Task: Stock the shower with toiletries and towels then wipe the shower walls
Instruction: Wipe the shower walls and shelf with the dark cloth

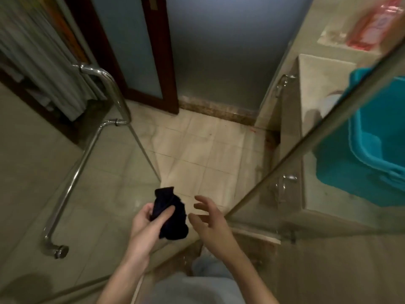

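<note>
- Left hand (149,222) grips a dark cloth (173,216): the thumb lies across its front, and the fingers curl behind it
- The cloth is bunched and held in front of the body, above the shower threshold
- Its long axis runs away from the person; the far end stands free above the thumb and the near end hangs below the palm
- Right hand (210,218) sits just beside the cloth on its right, not touching, with fingers spread and relaxed; it holds nothing
- Governing relation: the cloth lies directly left of the right hand across a small gap, broadside to its palm; a hand-over or re-fold is judged likely
- Glass door (32,172) with chrome handle (87,150) stands to the left, and a glass panel (339,238) to the right
- Wiping is judged not yet begun
- A blue bucket (372,154) is seen through the panel, and the pink pack (372,25) beyond it is too blurred to identify
- Not determinable: the left fingers behind the cloth, the cloth's folds, and whether it is wet or dry
- No toiletries or towels are in view
</note>
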`<state>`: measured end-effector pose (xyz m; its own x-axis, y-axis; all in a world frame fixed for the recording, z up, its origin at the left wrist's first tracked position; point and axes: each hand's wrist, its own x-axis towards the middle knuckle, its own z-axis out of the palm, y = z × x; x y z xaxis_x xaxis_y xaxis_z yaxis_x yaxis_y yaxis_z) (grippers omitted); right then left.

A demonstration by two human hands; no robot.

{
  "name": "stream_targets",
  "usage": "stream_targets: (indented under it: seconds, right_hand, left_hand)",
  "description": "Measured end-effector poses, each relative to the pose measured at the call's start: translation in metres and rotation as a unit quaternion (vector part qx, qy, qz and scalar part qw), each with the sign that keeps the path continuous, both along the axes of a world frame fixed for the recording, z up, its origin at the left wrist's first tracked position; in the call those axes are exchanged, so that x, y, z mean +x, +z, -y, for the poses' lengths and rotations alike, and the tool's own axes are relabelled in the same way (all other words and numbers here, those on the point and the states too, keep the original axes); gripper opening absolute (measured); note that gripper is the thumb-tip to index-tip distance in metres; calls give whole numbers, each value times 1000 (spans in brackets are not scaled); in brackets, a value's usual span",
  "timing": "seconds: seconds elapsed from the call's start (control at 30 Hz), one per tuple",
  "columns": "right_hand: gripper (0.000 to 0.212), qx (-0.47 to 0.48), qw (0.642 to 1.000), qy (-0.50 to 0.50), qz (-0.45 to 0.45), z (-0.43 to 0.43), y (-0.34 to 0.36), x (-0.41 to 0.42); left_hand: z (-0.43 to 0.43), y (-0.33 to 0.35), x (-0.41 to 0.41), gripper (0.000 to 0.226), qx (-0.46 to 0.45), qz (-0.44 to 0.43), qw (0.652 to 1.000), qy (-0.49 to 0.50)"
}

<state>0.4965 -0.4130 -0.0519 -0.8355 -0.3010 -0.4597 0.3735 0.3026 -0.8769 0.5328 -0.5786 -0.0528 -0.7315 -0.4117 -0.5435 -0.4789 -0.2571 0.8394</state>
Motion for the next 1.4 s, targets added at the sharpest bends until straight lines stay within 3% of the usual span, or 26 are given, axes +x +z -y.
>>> stream_targets:
  seconds: [0.13,0.33,0.57,0.67,0.8,1.2,1.4]
  right_hand:
    - [43,-11,998,49,-33,23,9,-59]
    - [33,-2,997,3,-71,29,28,-145]
    - [12,1,977,-182,-113,44,-1,-235]
    - [13,-23,940,-331,-81,53,-16,-281]
    - [12,-142,855,-497,42,56,-16,-334]
    - [20,-261,735,-626,8,-61,11,-487]
    - [18,-206,717,-664,47,-165,-19,-581]
  left_hand:
    - [-13,18,-71,17,7,-37,999,29]
    - [-7,27,-152,18,54,-77,996,-8]
    - [11,6,-275,19,101,-35,990,-89]
    - [14,2,-352,19,111,-39,981,-155]
    - [2,6,-444,18,83,-38,964,-250]
    - [-133,21,-637,19,58,-49,892,-446]
    - [-240,-11,-711,21,27,-3,853,-521]
